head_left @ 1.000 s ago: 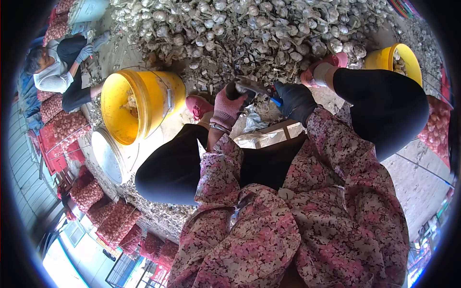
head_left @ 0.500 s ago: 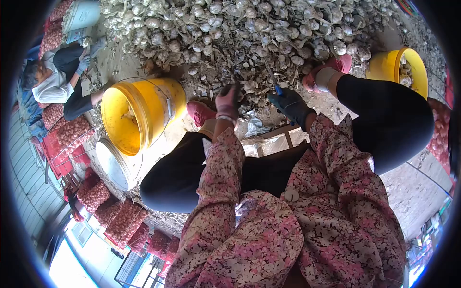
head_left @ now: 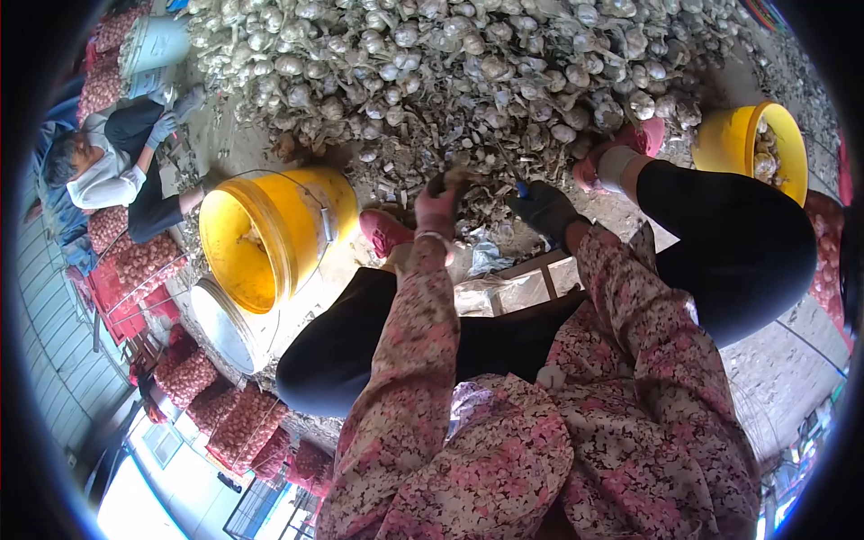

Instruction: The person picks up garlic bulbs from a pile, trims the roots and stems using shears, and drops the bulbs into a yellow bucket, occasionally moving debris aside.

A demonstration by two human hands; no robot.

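My left hand (head_left: 438, 205), in a pink glove, reaches forward to the near edge of a big garlic pile (head_left: 468, 63), with its fingers curled down among the loose bulbs and husks. I cannot tell whether it grips one. My right hand (head_left: 543, 209), in a dark glove, is shut on a blue-handled cutting tool (head_left: 522, 189), whose blade points into the pile. Both hands are between my knees, and my arms wear floral pink sleeves.
A yellow bucket (head_left: 270, 234) lies tipped on its side at my left, with a white bucket (head_left: 225, 324) below it. Another yellow bucket (head_left: 747, 135) holding garlic stands at the right. A seated person (head_left: 108, 171) works at far left beside red mesh sacks (head_left: 135, 256) of garlic.
My left hand has left the tool and stretched forward into the pile's edge. My right hand with the tool has moved slightly forward. The view has tilted towards the pile.
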